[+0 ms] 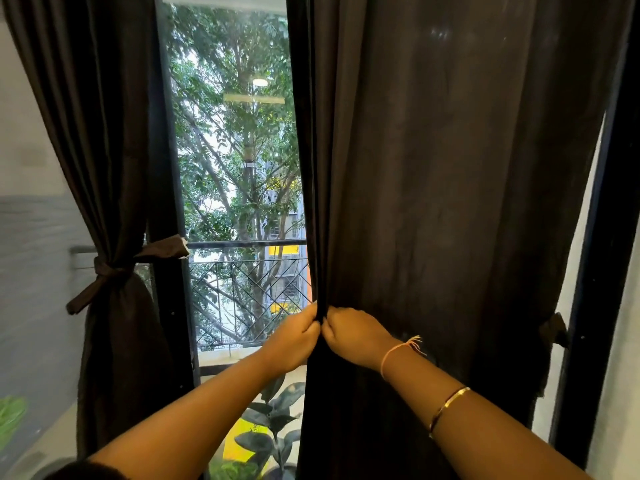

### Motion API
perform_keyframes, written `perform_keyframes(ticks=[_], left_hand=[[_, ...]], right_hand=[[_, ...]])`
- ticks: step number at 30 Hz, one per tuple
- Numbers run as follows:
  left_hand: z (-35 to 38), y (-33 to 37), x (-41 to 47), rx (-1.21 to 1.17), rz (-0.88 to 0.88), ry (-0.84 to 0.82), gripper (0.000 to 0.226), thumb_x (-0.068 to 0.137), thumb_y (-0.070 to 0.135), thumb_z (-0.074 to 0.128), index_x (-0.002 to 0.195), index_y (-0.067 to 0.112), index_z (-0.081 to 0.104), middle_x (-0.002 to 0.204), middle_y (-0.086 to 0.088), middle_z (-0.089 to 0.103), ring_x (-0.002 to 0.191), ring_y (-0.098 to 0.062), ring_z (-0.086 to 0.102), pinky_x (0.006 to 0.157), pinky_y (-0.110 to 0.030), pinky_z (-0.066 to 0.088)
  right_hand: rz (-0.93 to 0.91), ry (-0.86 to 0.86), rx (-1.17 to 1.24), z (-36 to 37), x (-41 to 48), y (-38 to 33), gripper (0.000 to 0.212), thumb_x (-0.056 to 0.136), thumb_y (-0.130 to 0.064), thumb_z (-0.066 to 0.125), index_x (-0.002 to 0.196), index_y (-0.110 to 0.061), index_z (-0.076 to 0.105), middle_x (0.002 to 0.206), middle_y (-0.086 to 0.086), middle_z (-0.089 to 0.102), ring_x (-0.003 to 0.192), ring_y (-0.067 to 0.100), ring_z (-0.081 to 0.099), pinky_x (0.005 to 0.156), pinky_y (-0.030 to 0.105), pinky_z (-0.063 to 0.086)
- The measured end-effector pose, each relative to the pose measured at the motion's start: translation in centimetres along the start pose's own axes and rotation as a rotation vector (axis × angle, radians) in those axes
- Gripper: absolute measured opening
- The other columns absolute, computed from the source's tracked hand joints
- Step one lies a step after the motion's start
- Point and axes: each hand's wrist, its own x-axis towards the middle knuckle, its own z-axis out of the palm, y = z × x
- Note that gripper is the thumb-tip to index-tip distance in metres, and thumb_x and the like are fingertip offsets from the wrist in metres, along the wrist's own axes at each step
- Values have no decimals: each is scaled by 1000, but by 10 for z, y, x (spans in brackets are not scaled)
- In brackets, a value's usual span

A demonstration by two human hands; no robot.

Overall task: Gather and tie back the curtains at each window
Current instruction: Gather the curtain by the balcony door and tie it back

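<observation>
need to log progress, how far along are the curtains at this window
Done: the left curtain is gathered and knotted with its tie. In hand: the left hand and right hand pinch the inner edge of the right curtain. Left: gathering and tying it.

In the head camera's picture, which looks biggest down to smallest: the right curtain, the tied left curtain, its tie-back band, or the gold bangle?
1. right curtain, by far
2. tied left curtain
3. tie-back band
4. gold bangle, smallest even though it sits nearest the camera
</observation>
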Motion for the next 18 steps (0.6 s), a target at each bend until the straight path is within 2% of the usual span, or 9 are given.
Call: perform_keyframes(ticks=[2,4,7,9,12,13,15,16,18], left_hand=[[-1,2,-2,-27,14,0,39,92,6,36,100,41,52,94,-3,65,84,-16,59,67,-15,44],[-1,2,-5,-31,31,0,35,92,15,36,99,45,52,93,-3,66,81,-14,59,66,-15,43],[0,6,-6,37,41,1,22,94,35,40,110,40,54,90,9,66,80,2,60,67,-10,44],[4,9,-6,113,59,55,20,95,37,43,111,32,55,78,16,62,73,6,59,60,-8,41],[12,11,-3,290,39,231,16,96,24,44,82,18,49,59,8,48,51,-5,44,48,-20,27],[15,11,-1,341,4,277,17,96,21,43,79,15,46,60,0,50,51,-8,40,49,-24,22],[18,14,1,389,-76,315,15,95,17,41,86,8,49,71,-13,55,59,-18,41,53,-28,19],[18,15,2,398,-106,317,16,95,17,40,91,5,50,75,-14,55,63,-20,41,54,-28,19],[17,16,3,407,-128,317,19,96,17,37,96,3,50,76,-13,53,65,-21,41,53,-28,19]], right_hand=[[-22,-41,-28,0,-1,0,34,96,-28,33,114,-5,51,116,21,60,101,41,58,84,44,47],[-42,-75,-36,1,-3,0,33,95,-28,35,113,-5,51,116,21,60,100,41,58,85,44,48],[-50,-99,1,2,-5,1,35,91,-30,42,117,-9,51,117,16,59,99,37,59,84,40,48],[-70,-104,-10,5,-6,3,40,86,-31,48,121,-11,51,117,14,59,99,34,59,82,38,48],[-104,-150,56,10,-6,5,48,82,-31,54,126,-12,46,121,12,55,101,33,57,84,37,48],[-107,-182,93,10,-5,7,49,82,-29,55,126,-12,45,122,12,54,103,32,57,86,37,48],[-93,-206,100,4,-2,12,42,82,-24,55,122,-12,47,120,13,52,105,32,55,89,38,47],[-73,-160,68,-2,0,15,35,83,-22,53,117,-12,50,118,14,52,106,33,54,89,39,46],[-22,84,9,-17,4,22,27,83,-17,49,109,-11,55,114,13,53,106,34,53,89,39,45]])
